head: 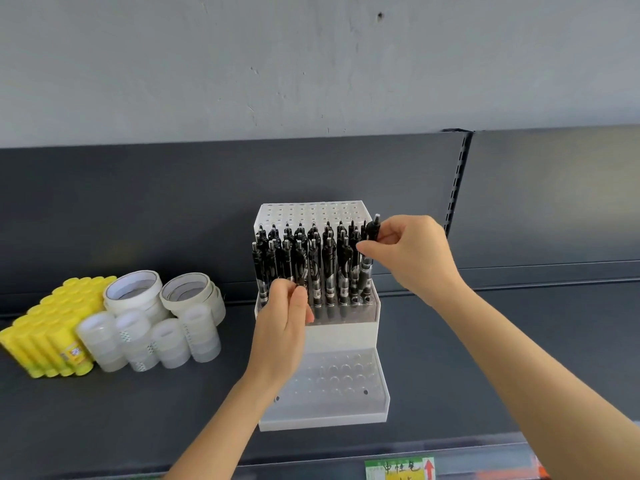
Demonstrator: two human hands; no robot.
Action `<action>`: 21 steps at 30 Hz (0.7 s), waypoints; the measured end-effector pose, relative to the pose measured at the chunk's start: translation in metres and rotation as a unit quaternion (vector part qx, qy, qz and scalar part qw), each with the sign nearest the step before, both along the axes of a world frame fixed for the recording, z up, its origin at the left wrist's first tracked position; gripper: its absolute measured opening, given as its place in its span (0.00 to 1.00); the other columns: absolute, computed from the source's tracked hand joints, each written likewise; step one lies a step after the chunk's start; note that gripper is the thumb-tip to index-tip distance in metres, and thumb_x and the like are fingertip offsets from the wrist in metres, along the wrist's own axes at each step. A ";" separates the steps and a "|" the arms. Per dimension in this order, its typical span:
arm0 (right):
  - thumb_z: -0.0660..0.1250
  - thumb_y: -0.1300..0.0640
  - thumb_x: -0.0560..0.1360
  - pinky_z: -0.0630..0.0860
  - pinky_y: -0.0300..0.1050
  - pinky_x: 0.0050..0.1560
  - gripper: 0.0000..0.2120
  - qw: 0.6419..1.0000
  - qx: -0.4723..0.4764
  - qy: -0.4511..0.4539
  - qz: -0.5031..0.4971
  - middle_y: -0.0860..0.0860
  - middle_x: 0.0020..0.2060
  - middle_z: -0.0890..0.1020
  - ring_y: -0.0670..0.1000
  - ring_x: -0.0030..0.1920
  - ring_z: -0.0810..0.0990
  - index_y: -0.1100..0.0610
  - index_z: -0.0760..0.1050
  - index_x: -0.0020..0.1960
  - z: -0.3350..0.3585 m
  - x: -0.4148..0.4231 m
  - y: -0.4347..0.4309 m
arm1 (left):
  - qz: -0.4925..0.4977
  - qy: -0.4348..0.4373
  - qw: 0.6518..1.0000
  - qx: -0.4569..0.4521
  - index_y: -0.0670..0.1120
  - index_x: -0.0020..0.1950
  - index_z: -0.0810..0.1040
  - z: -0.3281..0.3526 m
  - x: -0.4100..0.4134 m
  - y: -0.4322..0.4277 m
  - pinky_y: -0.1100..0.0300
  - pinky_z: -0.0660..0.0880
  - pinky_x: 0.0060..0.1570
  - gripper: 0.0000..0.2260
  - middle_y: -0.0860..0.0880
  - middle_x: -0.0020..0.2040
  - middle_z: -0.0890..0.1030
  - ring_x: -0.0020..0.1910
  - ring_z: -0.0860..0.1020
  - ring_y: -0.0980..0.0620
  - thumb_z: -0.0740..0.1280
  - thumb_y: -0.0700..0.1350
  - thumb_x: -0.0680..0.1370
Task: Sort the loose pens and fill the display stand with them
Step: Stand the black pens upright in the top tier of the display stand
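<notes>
Both pinching: right hand [412, 251], pen [372, 230] at stand [343, 332] right edge; left hand [284, 317], front-row pen [300, 263].

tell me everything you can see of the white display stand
The display stand is white, translucent-looking plastic in three steps drilled with holes, upright on the dark shelf. Its middle step holds black pens; top and bottom steps are empty. The left hand and right hand each grip pens there.

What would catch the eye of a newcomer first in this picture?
A white display stand in the centre, its middle tier packed with black pens. The right hand pinches one pen at its right edge; the left hand touches the front row. Yellow glue sticks lie far left.
</notes>
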State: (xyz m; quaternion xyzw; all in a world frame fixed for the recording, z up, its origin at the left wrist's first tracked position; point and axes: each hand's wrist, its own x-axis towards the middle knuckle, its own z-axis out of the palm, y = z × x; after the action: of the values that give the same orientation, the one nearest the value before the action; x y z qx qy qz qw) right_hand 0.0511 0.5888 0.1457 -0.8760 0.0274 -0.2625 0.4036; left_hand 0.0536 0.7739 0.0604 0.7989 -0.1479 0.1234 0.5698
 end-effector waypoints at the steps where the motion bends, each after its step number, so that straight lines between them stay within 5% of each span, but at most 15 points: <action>1: 0.75 0.53 0.70 0.70 0.34 0.33 0.08 1.000 -0.002 0.004 -0.002 0.48 0.33 0.83 0.42 0.31 0.76 0.58 0.83 0.43 0.001 0.001 0.001 | -0.005 -0.001 1.000 0.007 0.46 0.45 0.70 0.000 0.000 0.001 0.66 0.66 0.31 0.08 0.45 0.37 0.77 0.30 0.69 0.59 0.56 0.44 0.83; 7: 0.74 0.54 0.69 0.79 0.48 0.41 0.11 0.999 -0.030 0.012 -0.003 0.56 0.34 0.84 0.56 0.36 0.81 0.63 0.82 0.40 0.006 0.002 0.002 | -0.011 -0.003 1.000 0.008 0.47 0.46 0.72 0.000 -0.001 0.003 0.59 0.68 0.34 0.05 0.47 0.37 0.77 0.31 0.70 0.58 0.59 0.41 0.81; 14: 0.75 0.51 0.69 0.80 0.51 0.43 0.15 0.995 -0.066 0.075 0.003 0.58 0.36 0.84 0.57 0.40 0.82 0.64 0.80 0.42 -0.014 0.006 0.008 | -0.023 0.006 1.000 -0.004 0.48 0.48 0.72 0.000 -0.004 0.002 0.52 0.70 0.40 0.06 0.42 0.41 0.77 0.38 0.72 0.46 0.60 0.38 0.80; 17: 0.74 0.50 0.70 0.79 0.49 0.41 0.14 0.993 -0.079 0.082 -0.008 0.56 0.36 0.84 0.55 0.39 0.82 0.62 0.80 0.42 -0.018 0.008 0.010 | -0.025 0.009 1.000 -0.006 0.50 0.50 0.73 0.000 -0.005 0.003 0.59 0.71 0.41 0.08 0.46 0.43 0.78 0.37 0.73 0.58 0.59 0.36 0.80; 21: 0.73 0.49 0.72 0.79 0.48 0.41 0.14 0.990 -0.110 0.085 -0.015 0.55 0.36 0.84 0.54 0.38 0.81 0.61 0.79 0.42 -0.022 0.007 0.012 | -0.028 0.006 1.000 0.000 0.51 0.52 0.73 -0.003 -0.004 0.003 0.64 0.72 0.42 0.08 0.50 0.45 0.79 0.41 0.76 0.56 0.61 0.38 0.80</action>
State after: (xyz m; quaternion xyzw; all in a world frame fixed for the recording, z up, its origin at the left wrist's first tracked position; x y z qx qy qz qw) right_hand 0.0578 0.6009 0.1232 -0.9338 0.0456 -0.1946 0.2969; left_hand 0.0495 0.7773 0.0573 0.7951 -0.1669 0.1028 0.5739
